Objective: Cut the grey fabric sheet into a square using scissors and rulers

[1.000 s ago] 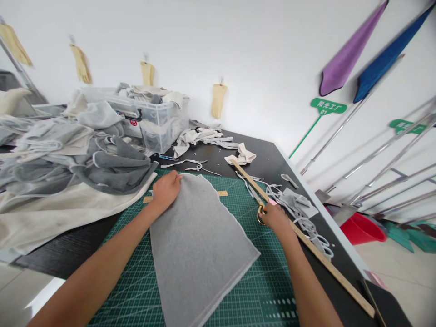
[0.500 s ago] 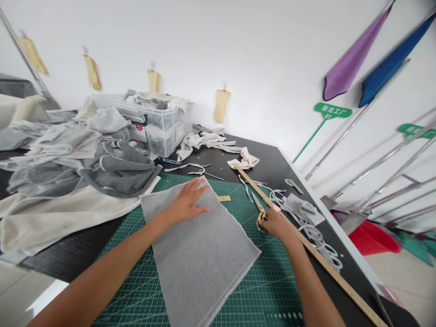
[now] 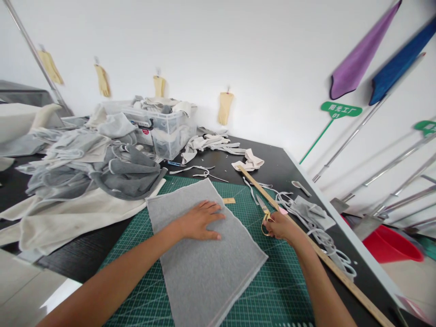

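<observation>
A grey rectangular piece of cloth (image 3: 211, 272) lies flat on the green cutting mat (image 3: 289, 281). My left hand (image 3: 200, 221) rests on its upper part, palm down with the fingers spread. To the right of the cloth, my right hand (image 3: 279, 225) is closed around the gold handles of a pair of scissors (image 3: 264, 208), whose blades point away from me. A long wooden ruler (image 3: 327, 259) runs diagonally just beyond that hand. A short wooden ruler (image 3: 229, 200) shows at the cloth's right edge.
Grey and cream fabric pieces (image 3: 85, 159) are heaped at the left, beside a clear plastic bin (image 3: 166, 136) full of cloth. Fabric strips and scraps (image 3: 320, 227) lie along the right. A blue cutter (image 3: 176, 163) is near the bin. A red bucket (image 3: 391, 245) stands beyond the table's edge.
My left hand has slid down and slightly right across the cloth, toward its middle. My right hand still holds the scissors in nearly the same spot. The whole view has shifted slightly.
</observation>
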The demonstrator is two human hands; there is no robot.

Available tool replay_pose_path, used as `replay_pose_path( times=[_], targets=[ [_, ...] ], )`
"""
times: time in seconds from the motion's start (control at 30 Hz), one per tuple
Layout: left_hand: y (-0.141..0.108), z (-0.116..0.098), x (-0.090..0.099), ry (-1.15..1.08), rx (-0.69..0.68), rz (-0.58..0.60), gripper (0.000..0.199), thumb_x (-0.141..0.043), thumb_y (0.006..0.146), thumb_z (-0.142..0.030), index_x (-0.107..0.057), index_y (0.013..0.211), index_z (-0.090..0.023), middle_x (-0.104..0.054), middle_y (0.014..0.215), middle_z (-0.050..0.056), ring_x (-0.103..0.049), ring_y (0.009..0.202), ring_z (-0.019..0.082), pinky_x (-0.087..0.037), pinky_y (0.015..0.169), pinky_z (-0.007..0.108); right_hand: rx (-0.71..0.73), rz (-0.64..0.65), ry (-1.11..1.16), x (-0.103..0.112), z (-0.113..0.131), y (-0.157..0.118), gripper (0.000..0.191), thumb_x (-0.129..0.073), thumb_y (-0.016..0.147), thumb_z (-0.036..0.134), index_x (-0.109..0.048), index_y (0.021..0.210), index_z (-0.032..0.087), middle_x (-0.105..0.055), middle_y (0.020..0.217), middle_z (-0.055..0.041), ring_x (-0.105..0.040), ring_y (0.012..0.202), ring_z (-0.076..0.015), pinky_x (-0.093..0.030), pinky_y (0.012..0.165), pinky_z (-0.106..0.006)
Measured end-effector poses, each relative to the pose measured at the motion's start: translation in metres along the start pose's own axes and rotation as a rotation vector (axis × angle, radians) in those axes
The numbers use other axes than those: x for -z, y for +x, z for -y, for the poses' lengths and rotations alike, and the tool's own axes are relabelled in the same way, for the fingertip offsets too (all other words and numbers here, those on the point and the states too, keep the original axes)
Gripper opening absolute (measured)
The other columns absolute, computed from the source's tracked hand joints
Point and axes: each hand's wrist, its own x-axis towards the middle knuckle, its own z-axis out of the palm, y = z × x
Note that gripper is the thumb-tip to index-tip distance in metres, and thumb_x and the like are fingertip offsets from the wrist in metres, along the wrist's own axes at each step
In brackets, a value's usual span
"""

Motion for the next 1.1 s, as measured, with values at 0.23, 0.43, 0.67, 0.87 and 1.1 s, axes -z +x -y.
replay_pose_path(
  times=[0.23,0.43,0.67,0.87,1.1],
  targets=[
    [0.005,-0.009,0.0,-0.154,0.104,-0.158,0.059,-0.074,0.084,-0.062,-0.067,0.131,-0.026,-0.057,0.147,0.012,-0.049,0.138,0.033,-0.035,0.118,0.052,0.028,0.108,0.206,0.019,0.018,-0.02,0.031,-0.053,0.089,0.047,-0.05,0.069,0.023,-0.054,0.055,0.0035,-0.055,0.05,-0.014,-0.043,0.05,-0.024],
    [0.022,-0.024,-0.009,-0.963,0.398,-0.325,0.055,-0.066,0.09,-0.061,-0.066,0.124,-0.019,-0.069,0.102,0.009,-0.066,0.083,0.019,-0.056,0.074,0.034,0.295,0.229,0.611,-0.003,0.057,-0.045,0.045,-0.065,0.086,0.066,-0.054,0.081,0.022,-0.056,0.065,0.0035,-0.052,0.058,-0.0143,-0.043,0.056,-0.026],
    [0.023,-0.042,-0.001,-1.73,0.27,-0.367,0.047,-0.081,0.082,-0.053,-0.068,0.106,-0.015,-0.064,0.098,0.006,-0.062,0.076,0.011,-0.047,0.061,0.021,0.201,0.559,1.218,-0.069,0.101,-0.075,0.035,-0.082,0.084,0.048,-0.062,0.094,0.022,-0.054,0.071,0.005,-0.046,0.059,-0.0095,-0.04,0.058,-0.021],
    [0.023,-0.035,0.005,-1.779,0.258,-0.448,0.043,-0.088,0.077,-0.044,-0.066,0.103,-0.017,-0.061,0.084,-0.001,-0.057,0.071,0.008,-0.046,0.068,0.021,0.248,0.668,1.226,-0.081,0.113,-0.096,0.026,-0.079,0.088,0.041,-0.068,0.103,0.024,-0.057,0.08,0.0017,-0.049,0.064,-0.0107,-0.043,0.055,-0.02],
    [0.022,-0.039,0.01,-1.544,0.286,-0.589,0.05,-0.089,0.071,-0.052,-0.063,0.092,-0.016,-0.06,0.081,-0.001,-0.055,0.07,0.009,-0.045,0.068,0.022,0.42,0.447,0.94,-0.092,0.118,-0.104,0.036,-0.083,0.08,0.044,-0.069,0.108,0.028,-0.057,0.088,-0.0006,-0.056,0.078,-0.0192,-0.058,0.064,-0.032]
  ],
)
